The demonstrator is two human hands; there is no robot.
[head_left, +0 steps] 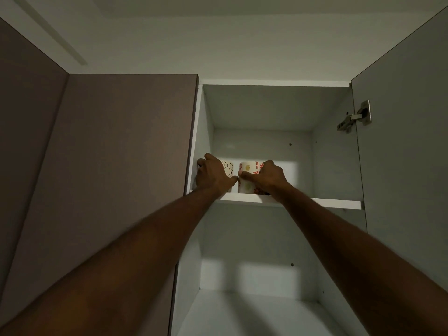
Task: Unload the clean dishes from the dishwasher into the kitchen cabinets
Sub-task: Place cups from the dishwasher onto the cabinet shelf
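Observation:
Two white patterned mugs stand side by side at the left end of the upper cabinet shelf (322,203). The left mug (228,169) has dark line marks; my left hand (213,175) wraps around it, covering most of it. The right mug (248,178) carries red flowers and yellow-green spots; my right hand (265,177) grips its right side with the thumb across its front. Both arms reach up from below. The mugs' handles are hidden.
The cabinet's right door (407,141) hangs open, its metal hinge (356,116) showing. A closed brown door (121,166) borders the opening on the left. The shelf to the right of the mugs is bare, as is the lower shelf (254,316).

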